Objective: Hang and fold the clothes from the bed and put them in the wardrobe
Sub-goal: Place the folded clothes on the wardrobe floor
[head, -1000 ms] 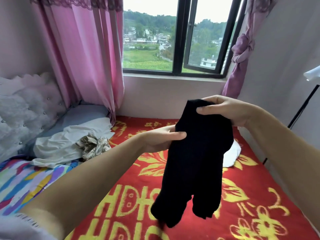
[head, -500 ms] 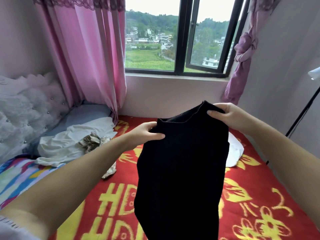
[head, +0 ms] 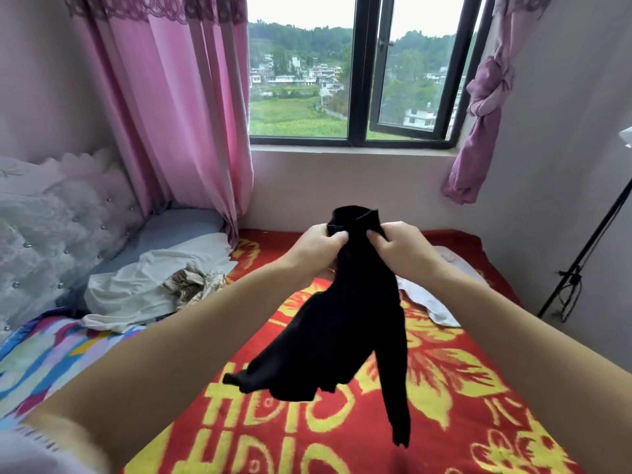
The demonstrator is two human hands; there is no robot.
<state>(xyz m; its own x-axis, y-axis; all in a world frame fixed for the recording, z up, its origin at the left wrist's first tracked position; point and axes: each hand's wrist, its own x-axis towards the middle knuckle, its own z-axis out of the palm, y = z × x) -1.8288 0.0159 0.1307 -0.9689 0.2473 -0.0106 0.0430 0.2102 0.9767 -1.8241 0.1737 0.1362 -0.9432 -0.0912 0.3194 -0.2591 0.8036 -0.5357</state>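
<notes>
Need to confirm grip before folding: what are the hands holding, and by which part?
Both the left hand and right hand grip the black garment at its bunched top edge; the rest hangs.

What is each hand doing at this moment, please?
Left hand: closed, gripping the top of the black knitted garment.
Right hand: closed, gripping the same garment's top, beside the left.

The left hand and right hand have drawn together, bunching the previously spread black garment, seemingly mid-shake.
</notes>
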